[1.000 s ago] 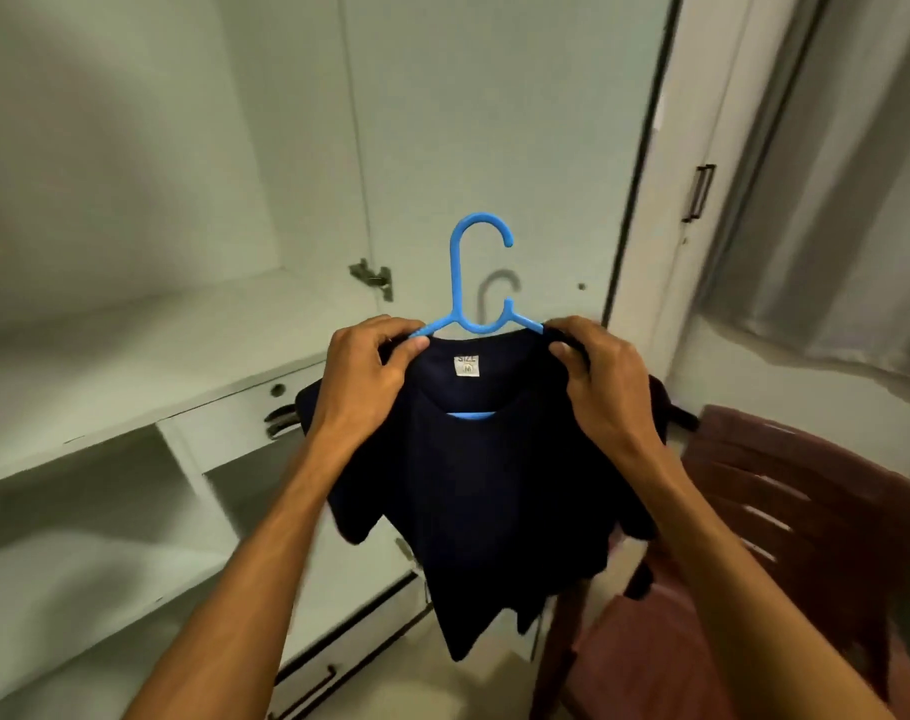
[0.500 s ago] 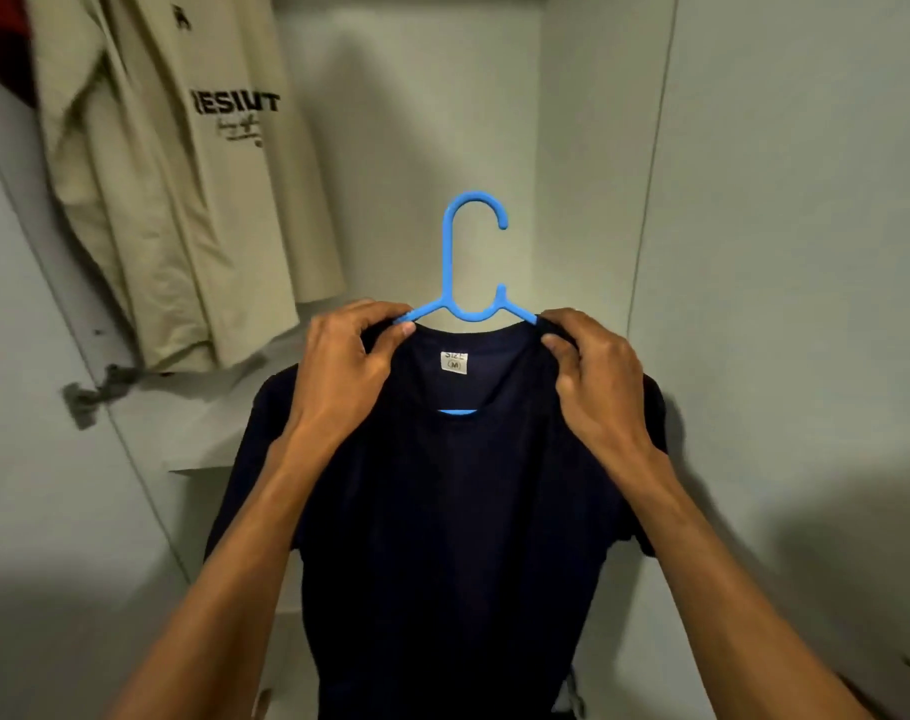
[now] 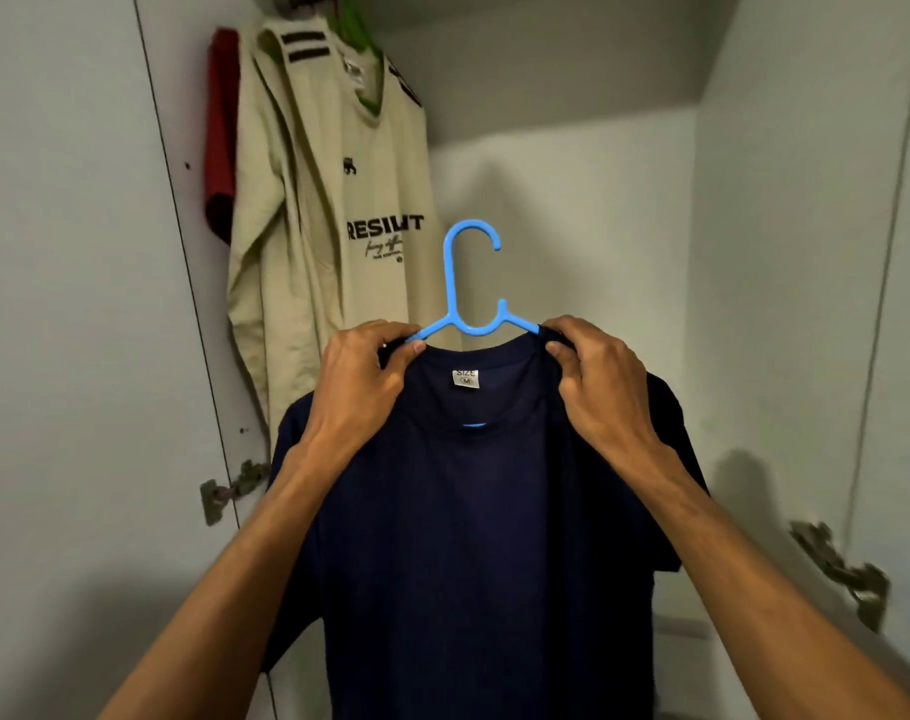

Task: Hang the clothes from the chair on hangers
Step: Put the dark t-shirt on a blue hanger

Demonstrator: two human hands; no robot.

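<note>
A dark navy T-shirt with a white size label hangs on a blue plastic hanger in front of me, inside an open wardrobe. My left hand pinches the shirt's left shoulder together with the hanger arm. My right hand pinches the right shoulder the same way. The hanger's hook stands free above the collar and points right. The chair is out of view.
A beige jersey hangs on a green hanger at the upper left, with a red garment behind it. Wardrobe doors stand open on both sides, with metal hinges at left and right. The pale back wall lies behind the hook.
My view has swung up from the shelves and chair into the hanging space. Both hands keep the same grip, and the shirt on its hanger has been raised toward the hanging clothes.
</note>
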